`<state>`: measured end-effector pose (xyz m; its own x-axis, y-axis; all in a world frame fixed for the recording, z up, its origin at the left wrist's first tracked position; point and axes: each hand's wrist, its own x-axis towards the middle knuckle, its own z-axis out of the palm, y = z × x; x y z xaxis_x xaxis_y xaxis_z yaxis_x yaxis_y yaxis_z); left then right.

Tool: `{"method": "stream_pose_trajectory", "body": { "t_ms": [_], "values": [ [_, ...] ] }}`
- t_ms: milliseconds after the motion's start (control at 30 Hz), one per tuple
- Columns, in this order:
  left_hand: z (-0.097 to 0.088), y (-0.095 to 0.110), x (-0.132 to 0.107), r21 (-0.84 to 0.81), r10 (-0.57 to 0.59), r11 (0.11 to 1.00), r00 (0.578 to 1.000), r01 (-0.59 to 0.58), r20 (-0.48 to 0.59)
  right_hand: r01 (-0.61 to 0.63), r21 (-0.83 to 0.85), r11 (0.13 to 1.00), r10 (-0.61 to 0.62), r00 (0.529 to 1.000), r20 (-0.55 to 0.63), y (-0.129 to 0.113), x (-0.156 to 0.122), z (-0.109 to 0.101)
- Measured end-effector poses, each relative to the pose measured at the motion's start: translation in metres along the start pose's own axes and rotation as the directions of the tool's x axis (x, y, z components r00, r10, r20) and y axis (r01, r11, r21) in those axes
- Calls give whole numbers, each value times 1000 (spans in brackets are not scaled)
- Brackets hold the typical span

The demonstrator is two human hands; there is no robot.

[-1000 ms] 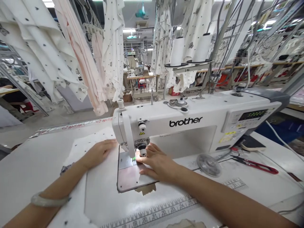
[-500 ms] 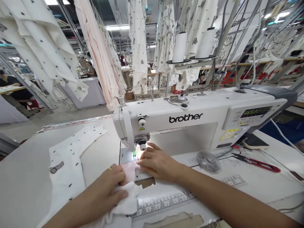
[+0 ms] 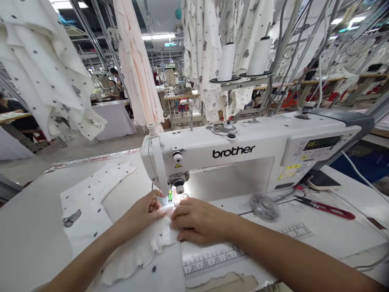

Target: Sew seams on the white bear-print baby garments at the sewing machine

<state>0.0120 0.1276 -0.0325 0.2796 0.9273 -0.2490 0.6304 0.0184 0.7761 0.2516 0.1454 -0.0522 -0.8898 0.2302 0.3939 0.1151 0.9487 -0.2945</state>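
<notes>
A white spotted fabric piece (image 3: 142, 251) with a wavy edge lies in front of the sewing machine (image 3: 212, 150), its far end reaching the lit presser foot (image 3: 170, 196). My left hand (image 3: 148, 209) pinches the fabric's far edge just left of the foot, fingers curled. On the right side of the same edge, my right hand (image 3: 200, 221) is closed with fingertips pressed on the cloth. Whether the fabric lies under the foot cannot be made out behind my fingers. Another spotted fabric piece (image 3: 85, 202) lies flat on the table to the left.
Red-handled thread snips (image 3: 328, 207) and a clear round dish (image 3: 265, 207) lie right of my right arm. A printed ruler (image 3: 215, 261) runs along the table's front. Thread cones (image 3: 227, 63) stand behind the machine. Spotted cloth (image 3: 42, 69) hangs at the back left.
My left hand has moved forward and up to the presser foot, bringing the white spotted fabric over the machine bed. The right hand has shifted slightly back. The view has turned a little.
</notes>
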Motion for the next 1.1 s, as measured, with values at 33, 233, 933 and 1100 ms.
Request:
{"method": "stream_pose_trajectory", "body": {
  "t_ms": [33, 233, 933, 1100],
  "values": [
    [0, -3, 0, 51, 4, 999, 999, -2, -39, -10, 23, 1000, 10, 1000, 10, 0, 0, 0],
    [12, -3, -23, 493, 407, 828, 891, -266, -203, 10, 53, 999, -10, 1000, 9, -2, -3, -1],
    [15, -28, -4, 654, 662, 545, 748, -525, 48, -230, -170, 958, 231, 973, -17, 7, 9, -3],
    [14, -28, -3, 652, 664, 550, 747, -522, 38, -197, -163, 967, 192, 980, -43, 8, 7, -2]
  ]
}}
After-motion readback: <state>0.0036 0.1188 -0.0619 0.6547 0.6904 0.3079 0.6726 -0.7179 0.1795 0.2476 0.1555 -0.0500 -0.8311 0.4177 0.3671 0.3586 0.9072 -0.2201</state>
